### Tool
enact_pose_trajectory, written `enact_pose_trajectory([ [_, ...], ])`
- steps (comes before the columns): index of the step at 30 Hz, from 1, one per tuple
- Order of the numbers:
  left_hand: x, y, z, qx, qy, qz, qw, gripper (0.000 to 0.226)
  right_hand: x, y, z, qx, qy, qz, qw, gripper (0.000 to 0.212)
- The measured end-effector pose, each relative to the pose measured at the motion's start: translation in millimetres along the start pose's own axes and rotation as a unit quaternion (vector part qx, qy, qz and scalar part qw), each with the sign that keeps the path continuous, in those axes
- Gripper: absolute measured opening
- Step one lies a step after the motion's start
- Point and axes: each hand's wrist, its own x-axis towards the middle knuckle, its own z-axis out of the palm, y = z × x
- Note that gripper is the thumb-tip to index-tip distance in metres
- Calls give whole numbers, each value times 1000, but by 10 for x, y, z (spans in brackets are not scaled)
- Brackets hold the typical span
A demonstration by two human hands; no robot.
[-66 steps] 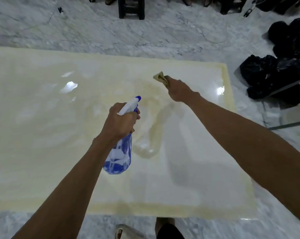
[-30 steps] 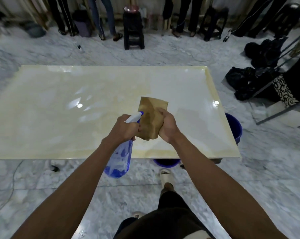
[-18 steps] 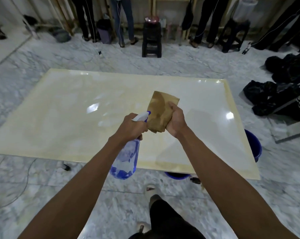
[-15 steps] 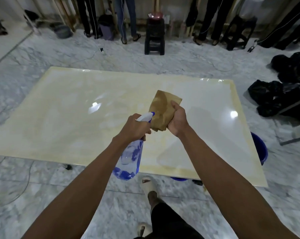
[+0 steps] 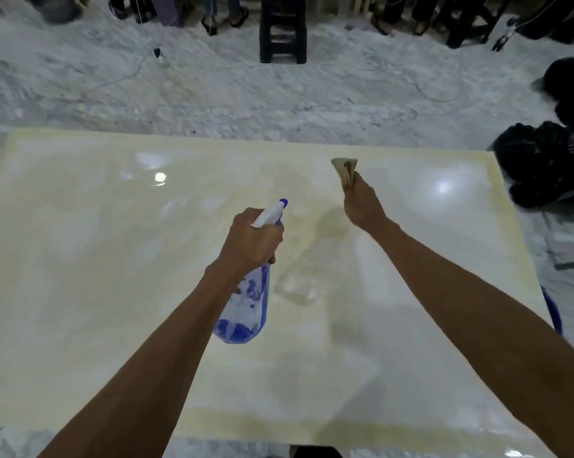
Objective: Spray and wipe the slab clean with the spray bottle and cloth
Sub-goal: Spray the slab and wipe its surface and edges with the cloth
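The left hand [image 5: 250, 241] has its grip clamped on the translucent blue plastic spray bottle [image 5: 246, 299], nozzle aimed away, body hanging toward the viewer. The right hand [image 5: 361, 206] clenches the crumpled tan cloth [image 5: 345, 168], now moved away from the nozzle and out over the glossy cream slab [image 5: 113, 259].

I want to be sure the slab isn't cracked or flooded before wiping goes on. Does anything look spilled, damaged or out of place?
Nothing stands out. The slab looks glossy and whole, with only light reflections and no visible puddle or crack. The left hand holds the spray bottle above it, and the right hand holds the bunched cloth.
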Motion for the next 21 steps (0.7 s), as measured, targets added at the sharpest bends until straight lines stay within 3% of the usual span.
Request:
enact_pose_trajectory([
  [2, 270, 7, -28, -3, 10, 13, 1000, 44, 590, -23, -12, -150, 10, -50, 987, 36],
  [4, 472, -5, -29, -4, 11, 23, 1000, 45, 1057, 83, 112, -259, -43, -50, 964, 43],
  [6, 584, -41, 3, 1, 8, 31, 999, 43, 1233, 295, 367, -319, -141, -15, 937, 56],
  [8, 606, -90, 36, 8, 4, 30, 1000, 39, 1074, 524, 670, -358, -158, -7, 920, 62],
  [13, 180, -180, 76, -1, -38, 5, 999, 37, -132, 767, 888, -354, -84, -75, 929, 63],
  [21, -917, -617, 107, -5, -74, -28, 997, 40, -2560, 1249, 1078, -327, -146, -98, 929, 65],
])
